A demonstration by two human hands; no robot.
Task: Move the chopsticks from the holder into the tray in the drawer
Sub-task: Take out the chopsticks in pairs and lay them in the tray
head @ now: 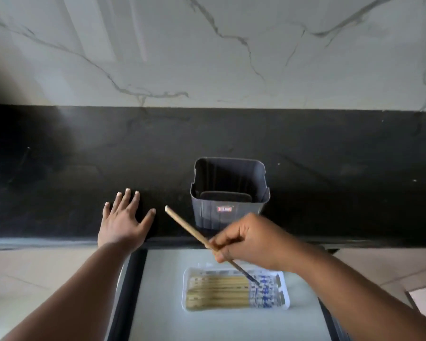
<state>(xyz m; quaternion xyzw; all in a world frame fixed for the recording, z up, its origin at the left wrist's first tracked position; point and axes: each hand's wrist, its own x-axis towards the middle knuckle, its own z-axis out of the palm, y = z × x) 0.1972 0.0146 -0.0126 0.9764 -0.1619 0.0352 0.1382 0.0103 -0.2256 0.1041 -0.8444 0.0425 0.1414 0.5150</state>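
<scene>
A dark grey square holder (229, 212) stands on the black counter near its front edge; I see no chopsticks inside it. My right hand (251, 242) grips one wooden chopstick (187, 227) with a blue patterned tip, slanted, its tip down over the tray. The clear plastic tray (284, 303) lies in the open drawer (162, 291) and holds several chopsticks (219, 291) side by side, blue ends to the right. My left hand (123, 220) rests flat on the counter, fingers spread, left of the holder.
The black counter (330, 180) runs across the view under a white marble backsplash (207, 50). The drawer has a pale liner and dark side rails. Light floor tiles (35, 279) show on both sides of the drawer.
</scene>
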